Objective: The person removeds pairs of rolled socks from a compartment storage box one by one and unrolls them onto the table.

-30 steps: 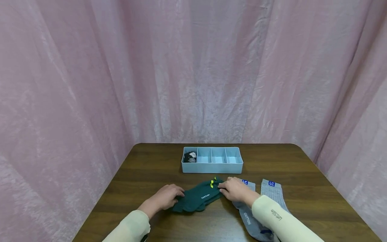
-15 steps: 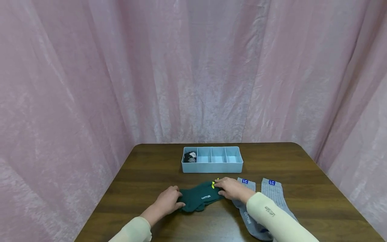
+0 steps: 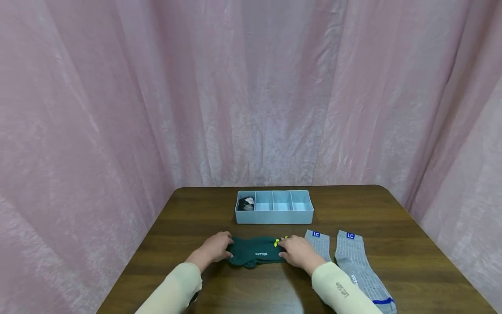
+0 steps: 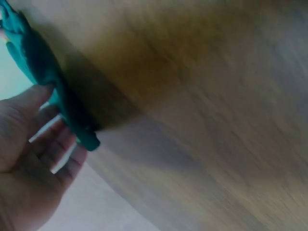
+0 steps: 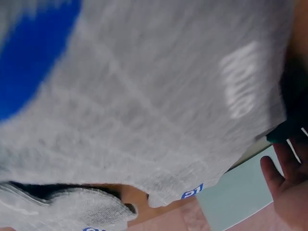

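Note:
A pair of dark green socks (image 3: 256, 251) with white lettering and yellow marks at the cuff lies stacked across the table between my hands. At the toe end, my left hand (image 3: 215, 248) pinches the fabric; in the left wrist view the thumb and fingers (image 4: 67, 161) sit on opposite sides of the green socks (image 4: 38, 57). My right hand (image 3: 300, 252) holds the cuff end, partly covering the yellow marks. Two ribbed grey socks (image 3: 354, 257) with blue labels lie at the right, one partly under my right forearm. Grey sock fabric (image 5: 159, 96) fills much of the right wrist view.
Behind the green socks stands a light blue box (image 3: 274, 217) split into several compartments. A black-and-white patterned rolled sock (image 3: 246, 203) sits in its leftmost one. Pink curtains (image 3: 251, 96) hang beyond the brown wooden table (image 3: 204, 205).
The green socks have turned from a slant to nearly level, the toe end moving away from me. My left hand moved with it. My right forearm shifted left, uncovering more of the outer grey sock.

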`<state>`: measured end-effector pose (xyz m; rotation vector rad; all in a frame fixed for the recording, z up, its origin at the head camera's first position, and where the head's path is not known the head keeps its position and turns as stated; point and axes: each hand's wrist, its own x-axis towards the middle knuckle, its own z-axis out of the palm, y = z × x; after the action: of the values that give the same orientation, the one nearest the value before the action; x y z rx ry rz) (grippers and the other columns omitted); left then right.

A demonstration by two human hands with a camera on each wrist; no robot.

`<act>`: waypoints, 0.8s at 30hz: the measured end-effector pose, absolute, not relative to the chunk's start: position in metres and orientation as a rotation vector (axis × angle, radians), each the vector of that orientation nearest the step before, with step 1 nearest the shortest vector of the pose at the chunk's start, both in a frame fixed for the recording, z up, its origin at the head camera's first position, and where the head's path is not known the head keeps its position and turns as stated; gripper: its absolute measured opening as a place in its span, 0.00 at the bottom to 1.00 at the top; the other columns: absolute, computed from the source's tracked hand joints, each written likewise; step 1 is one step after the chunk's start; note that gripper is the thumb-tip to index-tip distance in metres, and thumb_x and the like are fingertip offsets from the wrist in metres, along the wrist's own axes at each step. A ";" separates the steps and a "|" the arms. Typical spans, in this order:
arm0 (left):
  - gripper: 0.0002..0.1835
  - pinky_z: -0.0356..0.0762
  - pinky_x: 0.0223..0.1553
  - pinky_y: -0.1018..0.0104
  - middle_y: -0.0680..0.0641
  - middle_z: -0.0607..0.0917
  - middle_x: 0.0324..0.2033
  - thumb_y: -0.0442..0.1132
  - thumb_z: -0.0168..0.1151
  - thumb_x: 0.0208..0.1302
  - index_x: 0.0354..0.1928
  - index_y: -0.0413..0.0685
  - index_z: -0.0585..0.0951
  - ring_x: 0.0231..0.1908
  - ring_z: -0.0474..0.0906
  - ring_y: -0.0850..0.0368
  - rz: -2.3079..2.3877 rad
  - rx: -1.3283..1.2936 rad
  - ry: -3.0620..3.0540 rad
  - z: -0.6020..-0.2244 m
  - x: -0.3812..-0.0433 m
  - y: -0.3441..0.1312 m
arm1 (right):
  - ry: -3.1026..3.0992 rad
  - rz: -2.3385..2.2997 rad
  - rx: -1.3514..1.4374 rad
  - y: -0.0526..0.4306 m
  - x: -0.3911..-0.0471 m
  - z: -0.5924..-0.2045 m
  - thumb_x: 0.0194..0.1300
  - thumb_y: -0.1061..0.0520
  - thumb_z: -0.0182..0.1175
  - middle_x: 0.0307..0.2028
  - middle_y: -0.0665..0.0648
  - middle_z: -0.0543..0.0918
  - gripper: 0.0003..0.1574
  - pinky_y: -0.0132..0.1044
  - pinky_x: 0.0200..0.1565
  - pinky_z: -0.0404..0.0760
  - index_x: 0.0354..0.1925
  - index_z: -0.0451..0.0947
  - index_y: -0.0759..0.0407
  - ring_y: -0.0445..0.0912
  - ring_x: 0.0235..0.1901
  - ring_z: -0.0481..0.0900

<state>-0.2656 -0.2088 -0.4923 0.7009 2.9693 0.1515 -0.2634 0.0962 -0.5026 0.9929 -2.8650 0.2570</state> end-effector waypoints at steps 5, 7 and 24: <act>0.20 0.74 0.56 0.53 0.45 0.79 0.52 0.43 0.71 0.61 0.53 0.40 0.84 0.54 0.74 0.48 0.165 0.797 2.937 -0.494 -0.272 -0.216 | -2.927 0.266 0.892 0.094 -0.251 -0.502 0.65 0.49 0.66 0.49 0.59 0.86 0.21 0.53 0.53 0.77 0.52 0.84 0.59 0.58 0.48 0.81; 0.20 0.74 0.57 0.51 0.45 0.79 0.53 0.42 0.71 0.62 0.53 0.41 0.84 0.55 0.73 0.47 0.170 0.803 2.934 -0.494 -0.272 -0.218 | -2.963 0.297 0.856 0.094 -0.247 -0.501 0.65 0.49 0.66 0.51 0.60 0.85 0.22 0.54 0.55 0.75 0.52 0.84 0.59 0.59 0.51 0.80; 0.16 0.74 0.56 0.48 0.46 0.83 0.53 0.37 0.71 0.60 0.51 0.46 0.86 0.54 0.76 0.47 -0.125 0.866 3.019 -0.492 -0.289 -0.204 | -2.978 0.314 0.855 0.096 -0.218 -0.498 0.63 0.49 0.67 0.43 0.59 0.87 0.20 0.52 0.44 0.79 0.49 0.85 0.60 0.57 0.43 0.82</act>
<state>-0.2889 -0.2037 -0.4924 0.8662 3.0187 -0.1245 -0.2177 0.0961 -0.4981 0.8553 -2.9782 0.3137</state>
